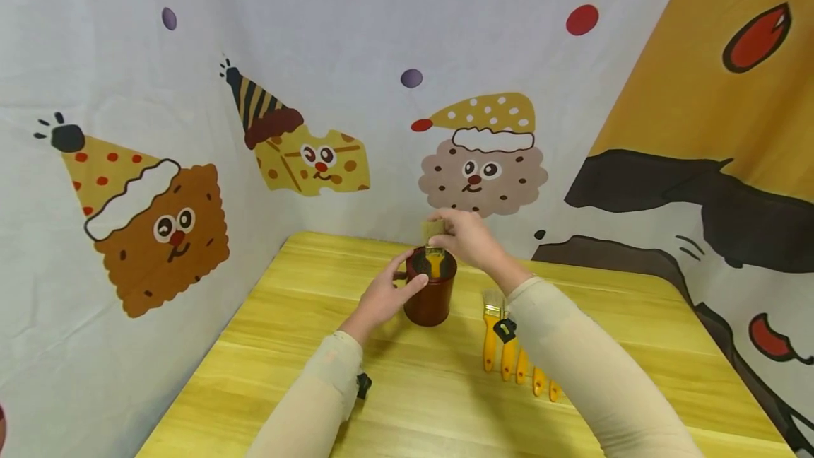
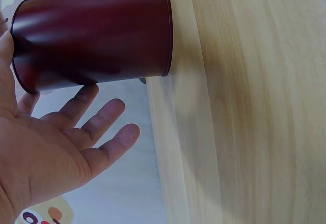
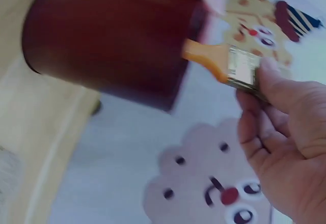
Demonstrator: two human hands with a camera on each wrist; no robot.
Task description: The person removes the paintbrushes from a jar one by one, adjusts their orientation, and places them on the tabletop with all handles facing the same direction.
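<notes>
A dark red-brown mug [image 1: 429, 304] stands upright on the table, its handle on the left. My left hand [image 1: 386, 294] rests against the mug, thumb at the rim. In the left wrist view, its fingers [image 2: 109, 115] are spread and fairly straight; the ring and little fingers stand off the wall. Above the mug, my right hand [image 1: 467, 237] pinches a paintbrush [image 3: 214, 60] by its metal ferrule. The brush is bristles up, with its orange handle pointing down into the mug's mouth. Its handle end is hidden inside the mug.
Several orange-handled paintbrushes [image 1: 490, 338] lie side by side on the wooden table [image 1: 267, 366], right of the mug, partly hidden by my right sleeve [image 1: 572, 345]. A printed cloth backdrop [image 1: 356, 41] hangs behind and left of the table.
</notes>
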